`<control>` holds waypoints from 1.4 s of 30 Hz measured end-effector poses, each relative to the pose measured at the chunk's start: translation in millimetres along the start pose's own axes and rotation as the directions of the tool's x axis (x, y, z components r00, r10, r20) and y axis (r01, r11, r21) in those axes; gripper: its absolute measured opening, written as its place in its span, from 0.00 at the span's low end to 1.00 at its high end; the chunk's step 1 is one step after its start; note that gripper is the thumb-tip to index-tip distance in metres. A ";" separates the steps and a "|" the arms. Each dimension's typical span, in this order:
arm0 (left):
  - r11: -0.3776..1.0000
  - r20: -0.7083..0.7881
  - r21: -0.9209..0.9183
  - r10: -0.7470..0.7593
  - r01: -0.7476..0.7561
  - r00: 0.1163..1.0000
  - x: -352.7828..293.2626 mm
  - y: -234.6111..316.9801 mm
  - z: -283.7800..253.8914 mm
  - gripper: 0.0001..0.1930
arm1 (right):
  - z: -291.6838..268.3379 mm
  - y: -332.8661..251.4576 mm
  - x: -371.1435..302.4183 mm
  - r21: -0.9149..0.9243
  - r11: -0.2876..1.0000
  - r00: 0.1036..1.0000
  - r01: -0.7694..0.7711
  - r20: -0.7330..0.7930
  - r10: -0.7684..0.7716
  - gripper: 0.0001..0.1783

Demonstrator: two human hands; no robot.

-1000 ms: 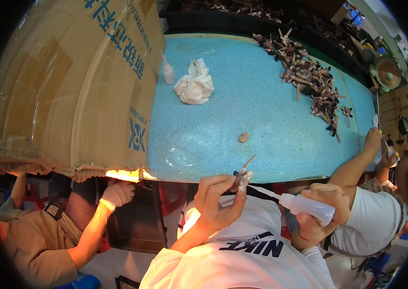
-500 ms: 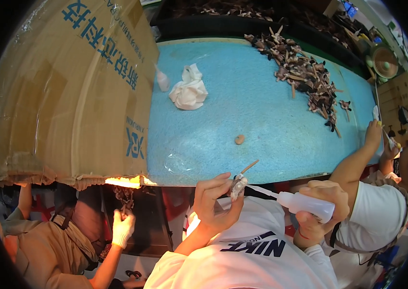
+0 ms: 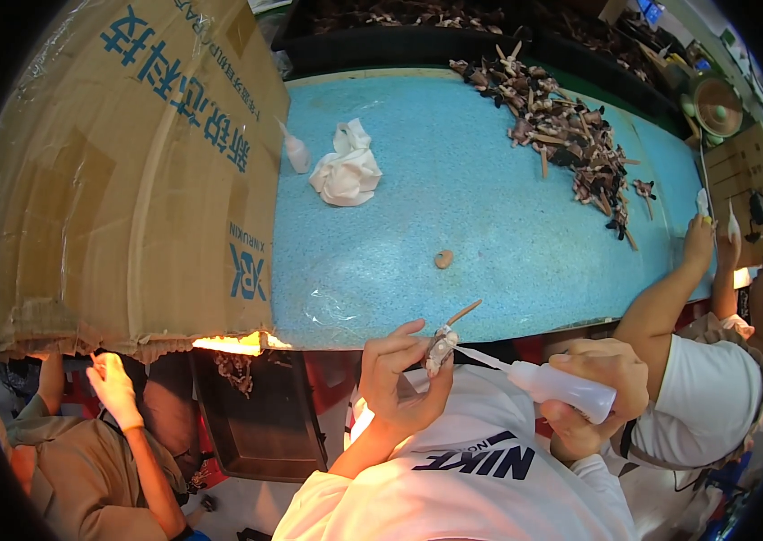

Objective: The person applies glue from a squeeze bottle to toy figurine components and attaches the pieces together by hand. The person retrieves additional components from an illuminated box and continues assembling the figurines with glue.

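Note:
Between the fingertips of my left hand (image 3: pixel 399 379) is a small pale-and-dark figurine (image 3: pixel 441 350) with a thin wooden stick (image 3: pixel 464 312) rising from it. My right hand (image 3: pixel 607 383) is wrapped round a white squeeze bottle (image 3: pixel 566 389) tilted toward my left. The bottle's long thin nozzle (image 3: pixel 482 358) reaches the figurine's side; whether liquid comes out is too small to tell. Both hands are just in front of the blue table's near edge. A small tan lump (image 3: pixel 443 260) lies on the blue tabletop (image 3: pixel 372 270) beyond them.
A large cardboard box (image 3: pixel 111 198) stands along the left. Near it are crumpled white tissue (image 3: pixel 347 171) and another small bottle (image 3: pixel 296 153). Piled figurines (image 3: pixel 571 135) lie at the far right, before black trays (image 3: pixel 399 36). Co-workers sit on both sides; a dark bin (image 3: pixel 255 424) is lower left.
My hands stay nearly in place, with the nozzle still at the figurine. The left co-worker's hand has moved up and left, away from the dark bin. The right co-worker's hands have shifted slightly.

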State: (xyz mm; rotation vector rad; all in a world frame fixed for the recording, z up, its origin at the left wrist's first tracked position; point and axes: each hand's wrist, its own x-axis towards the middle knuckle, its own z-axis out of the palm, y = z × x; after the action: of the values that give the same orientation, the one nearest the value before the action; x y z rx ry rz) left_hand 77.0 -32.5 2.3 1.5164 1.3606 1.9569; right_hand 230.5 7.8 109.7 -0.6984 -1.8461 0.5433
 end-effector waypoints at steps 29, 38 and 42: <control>0.999 0.049 -0.035 0.014 -0.012 0.999 -1.5 -0.8 -2.9 0.19 | 3.8 4.7 -8.8 -0.005 1.000 0.990 0.013 -0.143 -0.014 0.16; 0.994 0.079 -0.061 -0.082 0.087 0.993 -5.4 -0.2 -5.5 0.18 | -4.0 7.4 -15.4 0.087 0.995 0.998 0.045 -0.057 -0.040 0.16; 0.995 0.083 -0.053 -0.085 0.089 0.993 -4.0 -0.1 -4.4 0.17 | -5.9 4.6 -12.0 0.145 0.989 0.998 0.016 0.060 -0.025 0.18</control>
State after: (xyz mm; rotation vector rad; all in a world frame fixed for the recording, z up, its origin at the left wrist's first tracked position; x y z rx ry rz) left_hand 74.6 -37.5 -0.1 1.4685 1.3046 1.8458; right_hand 240.5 3.2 100.8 -0.5708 -1.8486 0.6847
